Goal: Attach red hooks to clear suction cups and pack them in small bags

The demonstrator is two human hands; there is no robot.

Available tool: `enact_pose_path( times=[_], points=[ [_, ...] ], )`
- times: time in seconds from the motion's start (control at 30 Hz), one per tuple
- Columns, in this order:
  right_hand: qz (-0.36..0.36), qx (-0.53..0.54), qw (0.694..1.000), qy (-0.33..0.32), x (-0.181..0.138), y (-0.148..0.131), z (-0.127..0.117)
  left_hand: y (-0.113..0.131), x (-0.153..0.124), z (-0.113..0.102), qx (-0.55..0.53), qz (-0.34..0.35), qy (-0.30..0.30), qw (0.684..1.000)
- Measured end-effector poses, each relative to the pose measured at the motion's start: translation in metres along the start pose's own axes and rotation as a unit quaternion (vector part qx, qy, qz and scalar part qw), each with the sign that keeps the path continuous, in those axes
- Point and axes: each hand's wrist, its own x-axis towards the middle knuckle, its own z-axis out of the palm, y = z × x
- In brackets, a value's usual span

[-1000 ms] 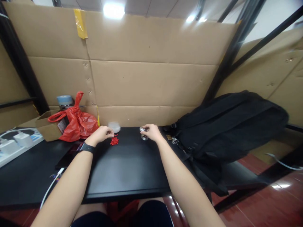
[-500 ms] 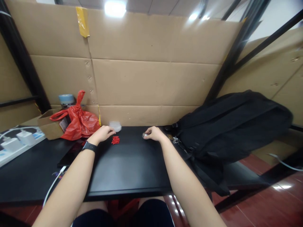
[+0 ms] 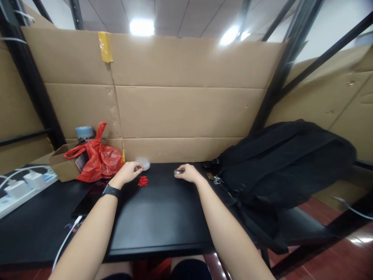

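Both of my arms reach far across a black table (image 3: 163,217). My left hand (image 3: 127,173), with a black watch (image 3: 111,191) on the wrist, rests curled beside a small pile of red pieces (image 3: 142,181), its fingertips near a small white round lid (image 3: 143,163). Whether those fingers pinch anything is too small to see. My right hand (image 3: 188,173) lies on the table with its fingers closed over a small silvery round object (image 3: 177,171).
A red plastic bag (image 3: 97,159), a small cardboard box (image 3: 62,167) and a blue-lidded jar (image 3: 84,132) stand at the back left. A white power strip (image 3: 17,188) lies far left. A black backpack (image 3: 285,167) fills the right side. Cardboard walls (image 3: 186,109) close the back.
My right hand has lowered the silvery object from a raised, upright hold down onto the table. The left hand stayed by the red pieces. The camera tilted upward.
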Motion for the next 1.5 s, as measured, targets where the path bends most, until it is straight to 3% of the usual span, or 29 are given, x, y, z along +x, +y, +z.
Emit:
enact_pose_path(
  times=[0.5,0.8,1.1,1.3,1.5],
  points=[
    [-0.013,-0.010,1.000,0.025,0.006,0.006,0.016,0.023,-0.006,0.007,0.008,0.034,0.018,0.999],
    [0.063,-0.062,0.995,0.038,0.011,0.001,0.019,0.037,-0.003,0.013,-0.011,0.035,0.033,0.999],
    [0.062,-0.101,0.993,-0.025,0.010,-0.007,0.011,0.061,-0.001,0.018,-0.061,0.070,0.039,0.995],
    [0.048,-0.087,0.995,-0.020,0.008,-0.022,0.014,0.055,0.000,0.011,-0.036,0.066,0.042,0.996],
    [0.019,-0.043,0.998,-0.037,0.010,-0.010,0.017,0.043,-0.001,0.004,-0.015,0.052,0.068,0.996]
  ],
)
